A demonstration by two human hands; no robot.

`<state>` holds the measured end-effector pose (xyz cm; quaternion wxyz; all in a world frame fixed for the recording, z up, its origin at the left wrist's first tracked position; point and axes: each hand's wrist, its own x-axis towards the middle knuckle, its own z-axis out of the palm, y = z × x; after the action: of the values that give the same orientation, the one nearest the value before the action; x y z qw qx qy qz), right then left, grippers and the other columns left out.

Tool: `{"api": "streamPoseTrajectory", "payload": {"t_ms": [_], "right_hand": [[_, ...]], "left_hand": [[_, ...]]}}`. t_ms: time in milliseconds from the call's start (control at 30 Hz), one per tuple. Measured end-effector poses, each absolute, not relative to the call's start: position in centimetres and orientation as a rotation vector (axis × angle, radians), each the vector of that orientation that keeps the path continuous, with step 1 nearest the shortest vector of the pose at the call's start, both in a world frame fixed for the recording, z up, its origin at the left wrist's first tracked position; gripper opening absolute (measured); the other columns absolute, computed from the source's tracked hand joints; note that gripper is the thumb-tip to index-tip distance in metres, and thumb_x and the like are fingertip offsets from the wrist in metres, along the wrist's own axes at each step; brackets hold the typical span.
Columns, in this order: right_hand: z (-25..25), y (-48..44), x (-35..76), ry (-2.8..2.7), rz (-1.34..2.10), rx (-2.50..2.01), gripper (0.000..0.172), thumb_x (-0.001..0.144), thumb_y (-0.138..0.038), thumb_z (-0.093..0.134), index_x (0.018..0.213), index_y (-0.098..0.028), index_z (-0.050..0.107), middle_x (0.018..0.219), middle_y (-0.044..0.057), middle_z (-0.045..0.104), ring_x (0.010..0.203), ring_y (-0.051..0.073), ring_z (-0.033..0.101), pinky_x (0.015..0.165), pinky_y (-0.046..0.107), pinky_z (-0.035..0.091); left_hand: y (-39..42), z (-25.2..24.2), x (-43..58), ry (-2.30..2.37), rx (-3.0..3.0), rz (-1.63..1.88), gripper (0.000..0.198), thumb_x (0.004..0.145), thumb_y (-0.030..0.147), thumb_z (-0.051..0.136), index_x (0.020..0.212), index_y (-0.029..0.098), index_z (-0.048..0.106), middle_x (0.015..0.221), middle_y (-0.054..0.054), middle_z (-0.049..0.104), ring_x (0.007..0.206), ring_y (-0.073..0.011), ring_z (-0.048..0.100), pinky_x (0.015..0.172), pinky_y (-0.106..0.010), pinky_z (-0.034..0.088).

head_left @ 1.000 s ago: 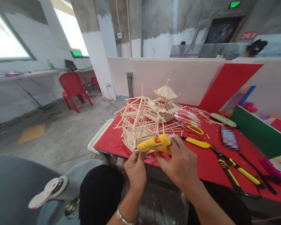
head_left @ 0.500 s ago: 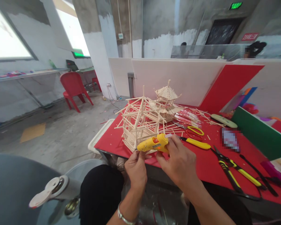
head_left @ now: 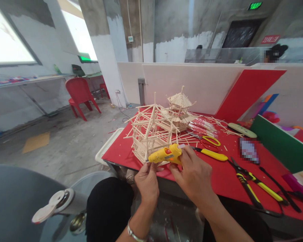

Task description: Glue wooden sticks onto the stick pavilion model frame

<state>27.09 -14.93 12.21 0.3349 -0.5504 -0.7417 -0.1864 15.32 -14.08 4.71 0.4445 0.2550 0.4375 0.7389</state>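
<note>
Right hand grips a yellow glue gun over a stick-built model

The right hand [head_left: 195, 169], just below and right of centre in the frame, is wrapped around the glue gun [head_left: 164, 155], fingers curled at its rear end. The gun lies nearly level, nozzle toward the left. The left hand [head_left: 146, 183], at lower centre, has its thumb and fingertips pinched together just beneath the nozzle tip; whether anything small is between them cannot be told. A bracelet [head_left: 133, 232] circles the left wrist at the bottom edge.

The stick model [head_left: 153, 118], an open frame of pale sticks with a peaked top, stands near the middle of the picture, on the front left part of the red tabletop [head_left: 224, 181]; the gun hides some of its lower edge. Behind it and to the right rises a pagoda model [head_left: 181, 101] with a closely slatted roof.

Right of the models lie loose sticks, a clear packet [head_left: 203, 127], yellow-handled scissors [head_left: 211, 140] and another tool with a yellow handle [head_left: 214, 154]. Black-and-yellow cutters [head_left: 252, 183] lie open at lower right, near a green board [head_left: 284, 141] at the right edge. A red chair [head_left: 80, 90] stands on the floor at upper left.
</note>
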Motion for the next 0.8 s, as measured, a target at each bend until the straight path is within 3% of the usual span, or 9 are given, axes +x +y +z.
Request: {"api": "streamPoseTrajectory", "payload": {"t_ms": [800], "right_hand": [[11.86,-14.90,27.16,-1.917,-0.477,-1.418,0.022,0.083,-0.025,0.052,0.103,-0.016,0.058,0.105,0.011,0.066,0.074,0.019,0.063,0.057,0.028,0.043]], "left_hand": [[-14.15,5.00,15.41,1.098,0.590,1.841,0.025,0.068,0.035,0.079,0.080,0.014,0.075,0.071,-0.003,0.073,0.056,-0.0153,0.066,0.057,-0.027,0.054]]}}
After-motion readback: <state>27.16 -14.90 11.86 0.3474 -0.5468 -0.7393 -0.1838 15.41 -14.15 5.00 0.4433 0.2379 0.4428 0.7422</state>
